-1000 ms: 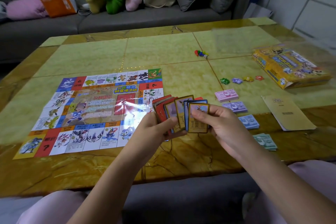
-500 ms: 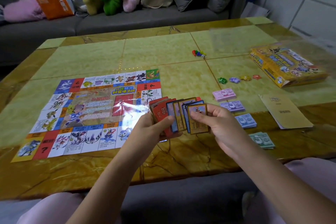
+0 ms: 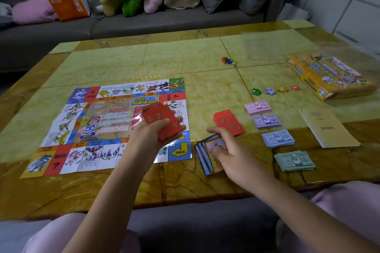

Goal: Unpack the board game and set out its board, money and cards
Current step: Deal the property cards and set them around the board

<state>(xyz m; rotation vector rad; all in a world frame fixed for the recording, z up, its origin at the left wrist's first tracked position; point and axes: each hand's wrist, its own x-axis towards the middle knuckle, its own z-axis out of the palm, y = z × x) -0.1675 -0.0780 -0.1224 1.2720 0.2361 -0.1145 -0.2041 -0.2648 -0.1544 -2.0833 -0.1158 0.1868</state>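
I saw the table (image 3: 185, 57) filling the frame, with the board (image 3: 102, 121) spread flat at centre left. The yellow box (image 3: 329, 76) lay at the right edge. Four money stacks (image 3: 277, 138) ran down right of centre. The left hand (image 3: 150, 135) gripped fanned red cards (image 3: 164, 123) over the board's right edge. The right hand (image 3: 232, 150) lay on the blue cards (image 3: 202, 156) on the table, but I couldn't tell whether it pinched them. A red pile (image 3: 229, 122) sat just above.
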